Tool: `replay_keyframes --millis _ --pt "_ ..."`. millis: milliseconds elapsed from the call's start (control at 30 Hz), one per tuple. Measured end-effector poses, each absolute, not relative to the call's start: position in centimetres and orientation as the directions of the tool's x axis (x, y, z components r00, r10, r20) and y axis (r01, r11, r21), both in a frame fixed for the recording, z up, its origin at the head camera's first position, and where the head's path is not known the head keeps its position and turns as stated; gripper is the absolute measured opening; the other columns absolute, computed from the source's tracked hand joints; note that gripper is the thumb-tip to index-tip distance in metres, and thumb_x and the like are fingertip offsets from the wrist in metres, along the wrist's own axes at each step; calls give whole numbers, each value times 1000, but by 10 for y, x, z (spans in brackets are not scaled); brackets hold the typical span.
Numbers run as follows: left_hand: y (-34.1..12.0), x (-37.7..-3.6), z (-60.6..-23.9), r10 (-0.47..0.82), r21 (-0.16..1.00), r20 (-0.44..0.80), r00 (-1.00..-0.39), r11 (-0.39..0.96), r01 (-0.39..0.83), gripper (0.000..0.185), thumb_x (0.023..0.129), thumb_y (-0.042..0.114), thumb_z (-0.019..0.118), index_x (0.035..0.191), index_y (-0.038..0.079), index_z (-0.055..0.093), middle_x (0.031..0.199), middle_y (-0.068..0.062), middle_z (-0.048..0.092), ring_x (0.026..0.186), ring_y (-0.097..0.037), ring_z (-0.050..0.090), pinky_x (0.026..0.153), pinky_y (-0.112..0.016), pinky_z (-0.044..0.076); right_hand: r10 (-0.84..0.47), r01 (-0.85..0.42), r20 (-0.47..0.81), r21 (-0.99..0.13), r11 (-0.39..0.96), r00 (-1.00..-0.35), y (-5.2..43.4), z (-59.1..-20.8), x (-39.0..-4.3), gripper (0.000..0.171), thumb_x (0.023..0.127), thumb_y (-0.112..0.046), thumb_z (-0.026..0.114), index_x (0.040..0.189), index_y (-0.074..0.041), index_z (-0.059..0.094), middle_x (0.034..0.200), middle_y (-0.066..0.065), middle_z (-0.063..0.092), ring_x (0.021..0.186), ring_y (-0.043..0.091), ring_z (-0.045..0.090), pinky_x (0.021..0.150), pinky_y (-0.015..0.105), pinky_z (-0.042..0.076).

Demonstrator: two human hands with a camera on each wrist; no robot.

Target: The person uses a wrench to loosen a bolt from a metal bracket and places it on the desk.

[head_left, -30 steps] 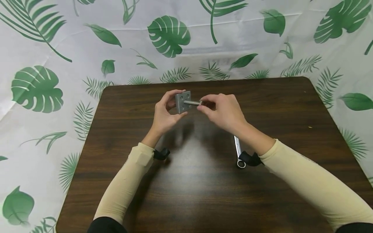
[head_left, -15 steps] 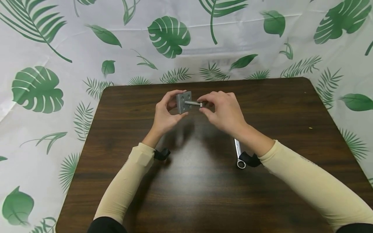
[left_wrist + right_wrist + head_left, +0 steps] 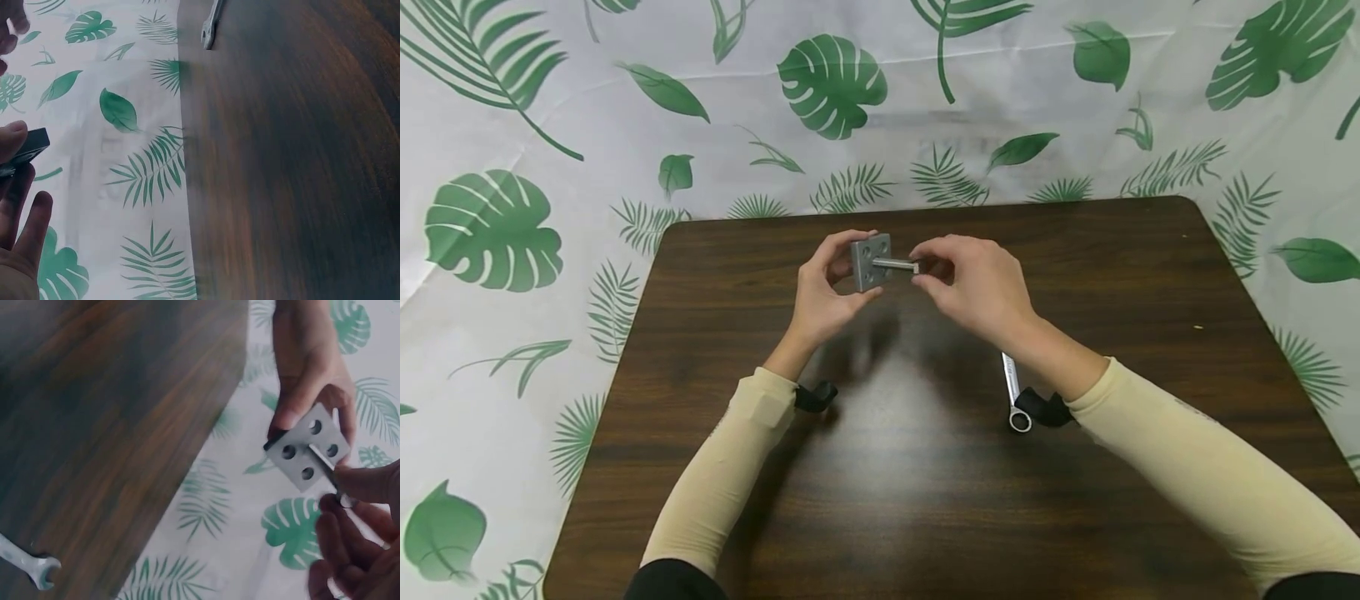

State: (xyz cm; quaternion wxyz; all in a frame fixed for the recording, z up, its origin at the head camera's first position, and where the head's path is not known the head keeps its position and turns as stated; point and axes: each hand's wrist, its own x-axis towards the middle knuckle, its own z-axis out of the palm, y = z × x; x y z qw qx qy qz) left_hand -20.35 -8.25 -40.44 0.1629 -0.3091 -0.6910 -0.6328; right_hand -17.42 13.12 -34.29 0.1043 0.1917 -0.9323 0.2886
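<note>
In the head view my left hand (image 3: 827, 287) grips a grey square metal plate (image 3: 871, 262) by its edges, between thumb below and fingers above. A hex bolt (image 3: 893, 264) stands out from the plate's middle, its head toward the right. My right hand (image 3: 981, 283) has thumb and fingertips around the bolt's head. The right wrist view shows the plate (image 3: 306, 461) with several holes around the bolt (image 3: 325, 467), and my right thumb and fingers close about the head. Only a dark corner of the plate (image 3: 34, 147) appears in the left wrist view.
A combination wrench (image 3: 1013, 392) lies on the dark wooden table (image 3: 887, 500), partly hidden under my right forearm. A leaf-printed white cloth (image 3: 722, 142) hangs behind the table. Both wrists wear black straps.
My right fingers shift slightly on the bolt's head, from covering it to leaving more of it showing. The plate and left hand stay nearly still.
</note>
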Motion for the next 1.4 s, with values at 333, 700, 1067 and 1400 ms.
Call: replay_keyframes --millis 333,700,1067,1400 --pt "-83 -205 -403 211 766 627 -750 10 643 66 64 -25 77 124 -11 53 127 -25 61 93 -37 69 79 -40 56 -250 -349 262 -464 814 -932 128 -344 -171 43 96 -53 55 115 -19 72 73 -6 65 63 14 57 51 37 43" --pt "-85 -205 -402 208 772 621 -756 4 635 67 64 -26 76 124 -11 53 127 -26 60 93 -38 68 78 -41 56 -351 -539 458 -390 747 -817 128 -346 -175 29 86 -23 78 112 -14 73 91 -2 70 74 14 64 65 38 44" --pt "-85 -207 -400 218 774 618 -756 2 633 66 64 -26 76 124 -11 53 127 -25 60 94 -40 68 80 -43 56 -316 -420 282 -506 753 -906 128 -341 -178 21 93 -32 69 105 -15 74 81 -3 68 68 15 57 61 36 41" --pt "-87 -209 -397 217 783 607 -765 5 622 66 64 -26 76 124 -11 52 127 -26 60 95 -39 68 79 -41 56 -343 -536 447 -437 722 -826 128 -346 -180 31 86 -28 78 113 -14 73 89 -2 71 74 14 62 64 37 43"
